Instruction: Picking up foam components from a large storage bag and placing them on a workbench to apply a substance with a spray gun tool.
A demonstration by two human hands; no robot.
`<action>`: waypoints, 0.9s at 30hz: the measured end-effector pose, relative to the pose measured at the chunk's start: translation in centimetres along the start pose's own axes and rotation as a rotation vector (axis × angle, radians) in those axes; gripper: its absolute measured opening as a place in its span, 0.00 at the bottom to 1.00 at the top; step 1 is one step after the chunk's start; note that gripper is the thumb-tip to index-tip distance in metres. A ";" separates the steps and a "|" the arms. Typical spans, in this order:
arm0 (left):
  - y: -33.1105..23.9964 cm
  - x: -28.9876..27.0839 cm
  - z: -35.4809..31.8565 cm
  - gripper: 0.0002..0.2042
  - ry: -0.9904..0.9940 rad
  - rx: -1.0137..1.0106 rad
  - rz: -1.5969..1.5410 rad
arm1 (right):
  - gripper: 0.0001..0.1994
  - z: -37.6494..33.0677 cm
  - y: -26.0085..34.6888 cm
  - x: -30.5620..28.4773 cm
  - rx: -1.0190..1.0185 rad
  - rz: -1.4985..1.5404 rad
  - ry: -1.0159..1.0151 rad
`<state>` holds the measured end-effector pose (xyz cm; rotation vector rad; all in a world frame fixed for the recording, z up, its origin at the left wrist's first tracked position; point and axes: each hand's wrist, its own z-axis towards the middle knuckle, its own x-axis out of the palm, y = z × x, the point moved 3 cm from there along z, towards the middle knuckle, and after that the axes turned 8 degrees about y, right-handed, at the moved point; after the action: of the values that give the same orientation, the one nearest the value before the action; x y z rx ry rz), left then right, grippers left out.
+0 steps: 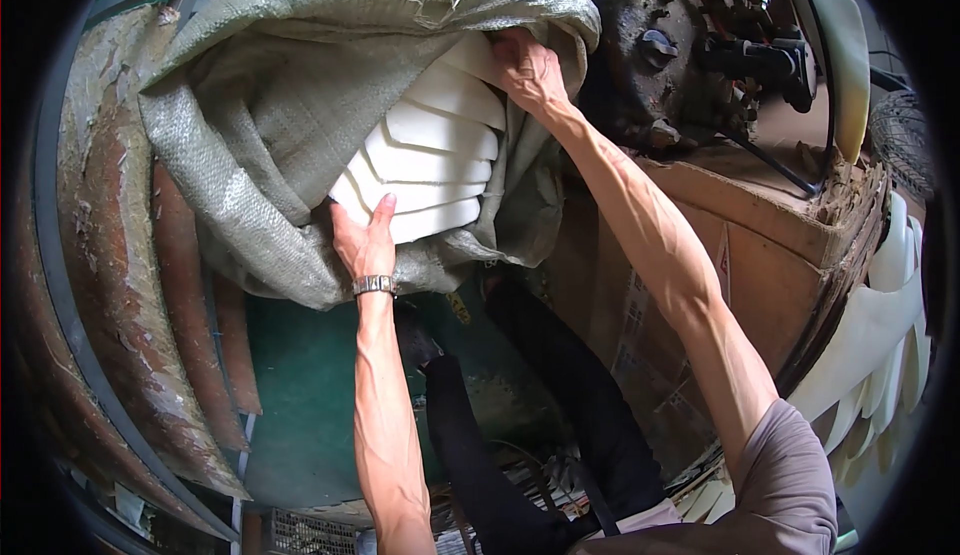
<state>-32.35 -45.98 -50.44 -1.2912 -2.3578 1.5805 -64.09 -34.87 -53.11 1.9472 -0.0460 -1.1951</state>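
While hands [366, 247] [532, 73] flank white slabs [430, 163], carton print [632, 305] unreadable

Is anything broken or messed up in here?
Yes: the long brown panels on the left look damaged, with flaking, peeling surfaces. The woven grey-green plastic sack also looks worn, with loose threads along its top rim.

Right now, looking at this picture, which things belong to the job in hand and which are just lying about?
In the job:
- white pieces, stacked in the sack's mouth
- grey-green sack
- left hand, thumb on the pieces
- right hand, inside the sack's mouth

Apparently just lying about:
- cardboard box
- dark machine
- pale pieces at right
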 end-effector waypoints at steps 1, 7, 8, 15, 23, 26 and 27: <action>0.4 0.2 0.2 0.29 0.010 -0.010 0.017 | 0.16 0.5 0.5 -0.2 0.001 0.000 -0.001; 0.3 0.4 0.3 0.30 0.019 -0.009 0.004 | 0.16 3.4 1.4 0.6 -0.073 -0.190 -0.073; 0.1 0.8 0.3 0.30 0.018 -0.003 0.020 | 0.16 4.0 0.3 0.3 -0.074 -0.202 -0.077; -0.3 1.0 0.1 0.32 0.020 -0.004 0.040 | 0.20 5.2 -0.5 -1.6 -0.159 -0.413 0.051; 0.1 1.5 0.0 0.33 0.032 0.023 -0.081 | 0.14 4.5 3.6 -0.8 -0.478 -0.471 -0.174; 0.3 1.8 0.0 0.34 0.055 0.022 -0.077 | 0.15 5.8 3.4 -1.1 -0.279 -0.447 0.020; 0.5 1.8 0.1 0.35 0.046 0.030 -0.080 | 0.15 5.9 3.4 -1.3 -0.290 -0.387 -0.041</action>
<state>-33.23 -44.86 -51.58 -1.1983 -2.3185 1.5400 -67.97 -40.26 -51.13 1.7191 0.4772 -1.4017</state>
